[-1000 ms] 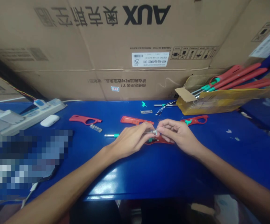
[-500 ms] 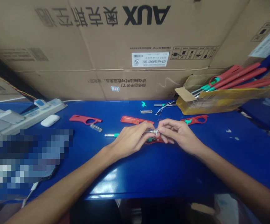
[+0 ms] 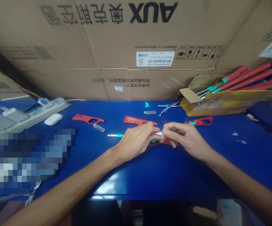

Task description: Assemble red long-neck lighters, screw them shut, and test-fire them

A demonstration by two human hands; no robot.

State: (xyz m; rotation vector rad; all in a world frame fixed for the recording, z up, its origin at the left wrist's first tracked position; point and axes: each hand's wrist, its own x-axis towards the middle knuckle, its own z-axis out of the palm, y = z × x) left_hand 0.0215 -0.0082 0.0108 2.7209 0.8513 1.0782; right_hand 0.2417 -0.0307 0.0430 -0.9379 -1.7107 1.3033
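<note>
Near the middle of the blue table, my left hand pinches a small clear and metallic part. The fingertips of my right hand are closed on the right end of that same part. Beneath both hands lies a red casing half with a green piece in it, partly covered. A metal tube with a green collar sticks out to the left of my left hand. Behind my hands are a red casing and, to the right, another red casing holding a green trigger.
A taped carton of red lighters stands at the back right. Clear tank pieces, a green trigger and wires lie behind. A red handle, earbud case and power strip are left.
The whole view has shifted slightly, so things appear a little further right. Both hands remain together at the small part, with only slight finger movement.
</note>
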